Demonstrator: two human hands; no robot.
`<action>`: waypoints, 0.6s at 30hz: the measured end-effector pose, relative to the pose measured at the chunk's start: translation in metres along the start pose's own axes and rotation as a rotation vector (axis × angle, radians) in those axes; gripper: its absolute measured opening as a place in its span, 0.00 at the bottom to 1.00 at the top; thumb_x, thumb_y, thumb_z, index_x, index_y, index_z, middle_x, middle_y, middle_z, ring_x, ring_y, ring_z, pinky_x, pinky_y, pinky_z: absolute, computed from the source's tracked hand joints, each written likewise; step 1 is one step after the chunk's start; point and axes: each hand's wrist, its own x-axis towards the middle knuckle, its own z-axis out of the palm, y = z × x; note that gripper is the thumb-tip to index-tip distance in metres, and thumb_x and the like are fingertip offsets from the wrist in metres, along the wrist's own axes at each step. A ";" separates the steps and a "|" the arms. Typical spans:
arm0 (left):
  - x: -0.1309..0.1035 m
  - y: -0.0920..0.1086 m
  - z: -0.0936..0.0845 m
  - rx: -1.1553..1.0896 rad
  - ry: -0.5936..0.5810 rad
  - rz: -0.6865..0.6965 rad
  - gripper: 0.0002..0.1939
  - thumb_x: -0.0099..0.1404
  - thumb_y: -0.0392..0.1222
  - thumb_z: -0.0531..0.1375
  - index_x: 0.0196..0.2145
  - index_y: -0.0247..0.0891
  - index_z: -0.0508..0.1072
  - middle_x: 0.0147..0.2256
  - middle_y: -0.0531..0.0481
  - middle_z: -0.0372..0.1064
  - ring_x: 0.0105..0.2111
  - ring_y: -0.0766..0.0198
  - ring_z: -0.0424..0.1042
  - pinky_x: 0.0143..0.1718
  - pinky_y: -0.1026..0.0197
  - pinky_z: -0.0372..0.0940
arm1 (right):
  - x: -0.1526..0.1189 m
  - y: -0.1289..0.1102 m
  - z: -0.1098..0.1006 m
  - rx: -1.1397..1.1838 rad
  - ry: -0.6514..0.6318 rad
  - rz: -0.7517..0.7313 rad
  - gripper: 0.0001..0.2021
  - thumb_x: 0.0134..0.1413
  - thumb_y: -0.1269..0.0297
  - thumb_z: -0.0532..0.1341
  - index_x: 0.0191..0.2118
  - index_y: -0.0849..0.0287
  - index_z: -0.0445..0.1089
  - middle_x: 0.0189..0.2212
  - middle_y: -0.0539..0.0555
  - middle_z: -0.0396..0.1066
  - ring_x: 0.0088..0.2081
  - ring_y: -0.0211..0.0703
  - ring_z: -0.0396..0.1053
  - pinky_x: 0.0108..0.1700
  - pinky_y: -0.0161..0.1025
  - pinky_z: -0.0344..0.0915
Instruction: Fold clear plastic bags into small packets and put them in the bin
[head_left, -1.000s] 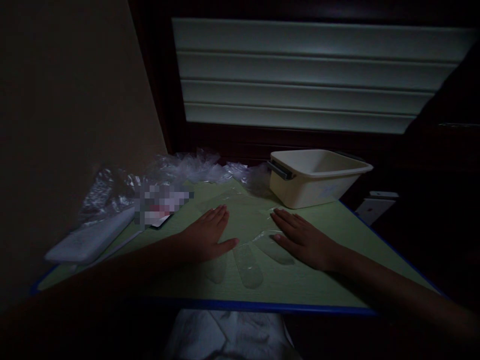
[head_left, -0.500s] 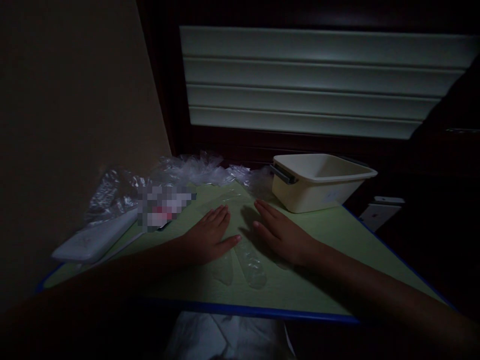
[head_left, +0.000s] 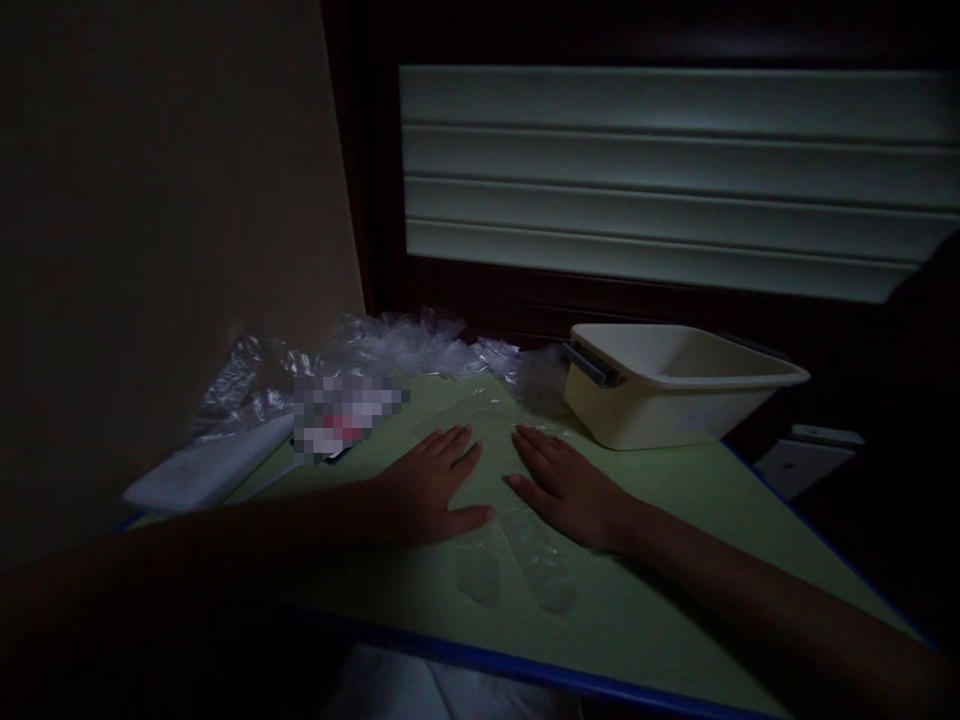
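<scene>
A thin clear plastic sheet with rounded finger-like ends, which looks like a disposable glove (head_left: 536,565), lies flat on the green table (head_left: 652,610). My left hand (head_left: 427,490) rests palm down on its left side, fingers spread and thumb pointing right. On the other side my right hand (head_left: 574,490) lies palm down at its right edge, fingers stretched out, thumb apart. Neither hand grips anything. The part of the plastic beneath my hands is hidden. Its far end shows faintly beyond my fingertips.
A cream bin (head_left: 675,410) with dark handles stands at the back right. Crumpled clear plastic (head_left: 405,345) lines the back left. A white box (head_left: 210,465) and a blurred packet (head_left: 349,415) lie at left. Beyond the right edge is a white device (head_left: 802,465).
The view has turned a little, so everything sits lower and mostly further right. My left fingers have spread wider. My right hand now lies flatter on the table.
</scene>
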 end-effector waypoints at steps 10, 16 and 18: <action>-0.011 -0.002 -0.005 -0.110 0.059 0.125 0.39 0.60 0.54 0.60 0.61 0.26 0.55 0.63 0.28 0.40 0.64 0.43 0.42 0.61 0.43 0.47 | -0.003 -0.001 -0.006 0.045 -0.006 0.000 0.35 0.62 0.45 0.42 0.62 0.71 0.54 0.62 0.68 0.51 0.64 0.56 0.48 0.62 0.56 0.48; -0.019 0.000 -0.010 -0.126 0.037 0.165 0.39 0.60 0.55 0.60 0.61 0.28 0.55 0.64 0.32 0.39 0.64 0.46 0.41 0.61 0.46 0.47 | -0.006 0.001 -0.011 0.071 0.098 -0.018 0.31 0.64 0.48 0.42 0.61 0.69 0.56 0.61 0.69 0.54 0.62 0.57 0.51 0.60 0.61 0.49; -0.019 0.001 -0.012 -0.101 0.070 0.216 0.36 0.62 0.53 0.59 0.60 0.28 0.57 0.64 0.32 0.40 0.64 0.48 0.42 0.61 0.48 0.48 | -0.009 -0.001 -0.017 0.090 0.219 -0.053 0.27 0.64 0.52 0.44 0.58 0.68 0.60 0.58 0.69 0.59 0.60 0.57 0.56 0.58 0.60 0.53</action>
